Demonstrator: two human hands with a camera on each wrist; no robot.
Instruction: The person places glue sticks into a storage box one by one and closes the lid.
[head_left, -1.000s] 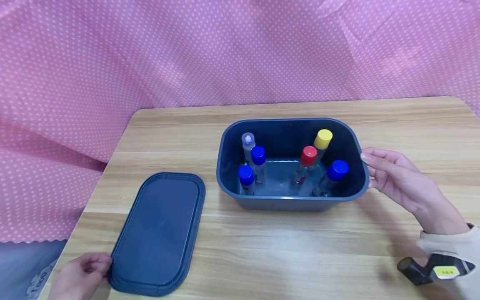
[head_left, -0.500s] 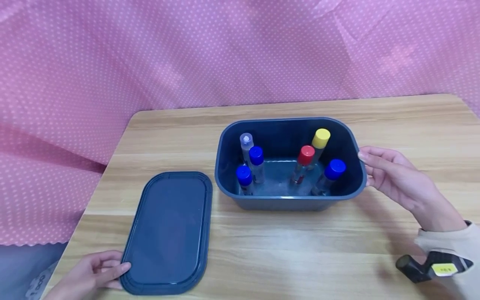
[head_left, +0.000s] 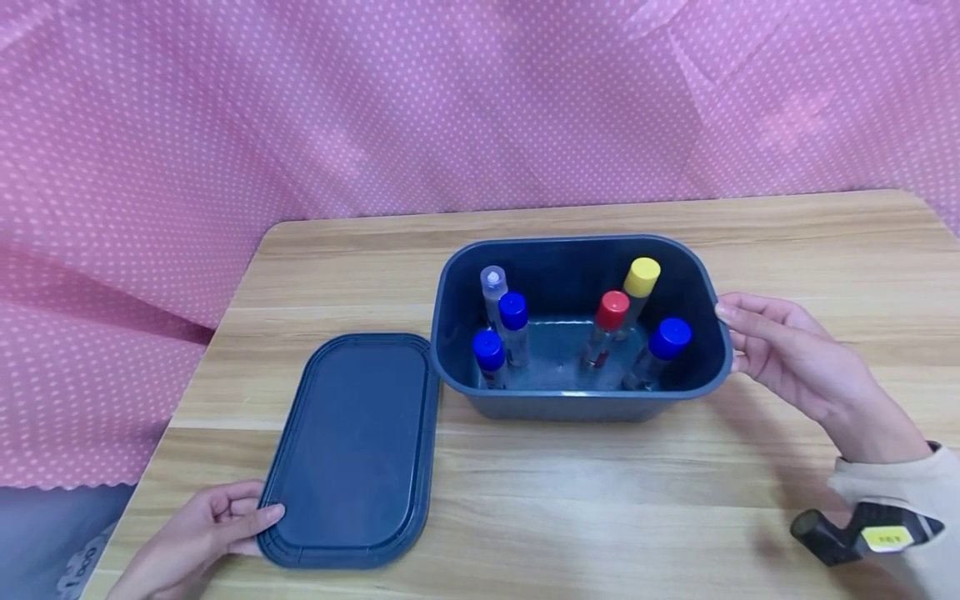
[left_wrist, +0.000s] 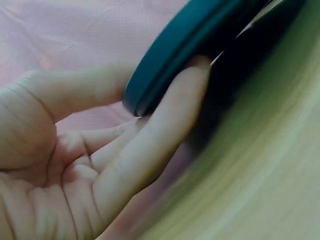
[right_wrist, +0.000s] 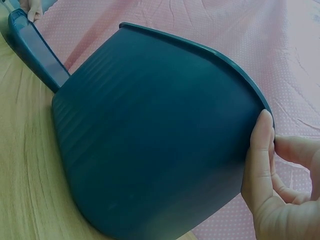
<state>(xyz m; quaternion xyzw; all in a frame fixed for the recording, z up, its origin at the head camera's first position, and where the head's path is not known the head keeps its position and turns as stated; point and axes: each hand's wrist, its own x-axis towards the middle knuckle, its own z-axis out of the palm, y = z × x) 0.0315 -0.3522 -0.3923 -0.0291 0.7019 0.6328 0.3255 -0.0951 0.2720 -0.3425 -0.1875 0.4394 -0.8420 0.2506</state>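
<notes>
While flat-fingered, hands (head_left: 202, 533) against lid (head_left: 360, 446).

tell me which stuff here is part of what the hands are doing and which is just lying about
In hand:
- lid, left hand touching its near corner
- tub, right hand on its right rim
- six capped bottles standing inside the tub

Lying about:
- table
- pink dotted cloth behind
</notes>
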